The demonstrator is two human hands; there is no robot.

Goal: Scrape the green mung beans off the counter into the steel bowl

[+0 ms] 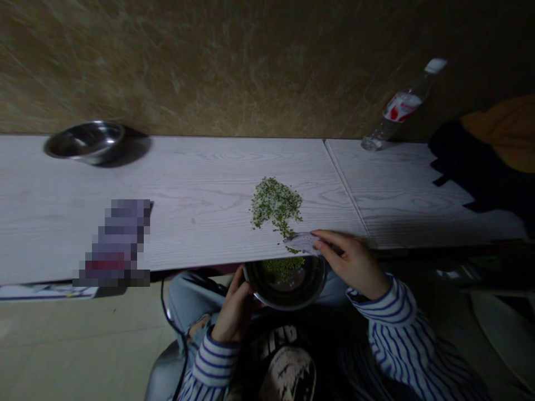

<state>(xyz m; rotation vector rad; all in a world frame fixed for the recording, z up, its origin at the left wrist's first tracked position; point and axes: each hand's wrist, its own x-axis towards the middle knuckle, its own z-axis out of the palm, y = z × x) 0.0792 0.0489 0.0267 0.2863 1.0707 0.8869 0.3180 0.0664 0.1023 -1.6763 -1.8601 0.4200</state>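
My left hand (237, 312) grips the left rim of a metal bowl (288, 303) just below the table's front edge. Small green beans (282, 268) lie inside it. My right hand (353, 262) pinches a pale, thin piece (301, 241) at the table edge above the bowl; whether it is cloth or a scraper I cannot tell. Its left end touches a narrow trail of beans. That trail leads back to a loose patch of green beans (273, 201) spread over the white wood-grain table (200, 223).
A second metal bowl (86, 145) stands at the back left by the wall. Nearer lies a blurred-out flat object (119, 239). A clear plastic bottle (393, 114) stands at the back right, beside dark and orange fabric (489, 150). A seam crosses the tabletop right of the beans.
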